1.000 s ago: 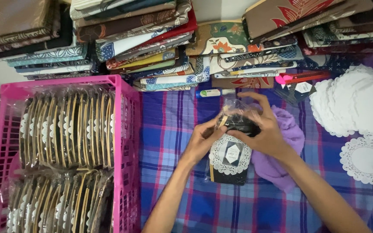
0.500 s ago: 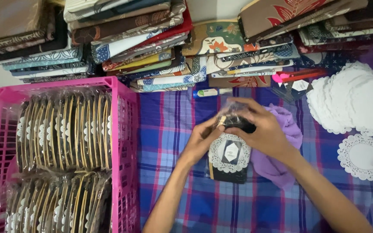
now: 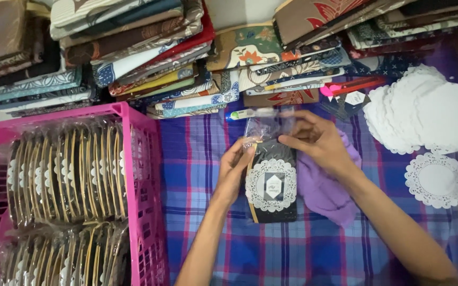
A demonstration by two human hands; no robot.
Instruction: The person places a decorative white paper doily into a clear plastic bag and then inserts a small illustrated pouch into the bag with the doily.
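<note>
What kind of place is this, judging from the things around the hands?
Probably a small home workshop where cloth goods are packed: stacks of folded patterned fabric, a pink crate full of wrapped packs, and a pile of white paper doilies on the plaid cloth.

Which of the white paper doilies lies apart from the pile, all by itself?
The single doily on the checked cloth, at the right. The other loose ones overlap in a pile above it; this one lies flat and alone.

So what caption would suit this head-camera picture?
Both hands, left hand and right hand, hold a clear-bagged black packet beside a pink crate.
</note>
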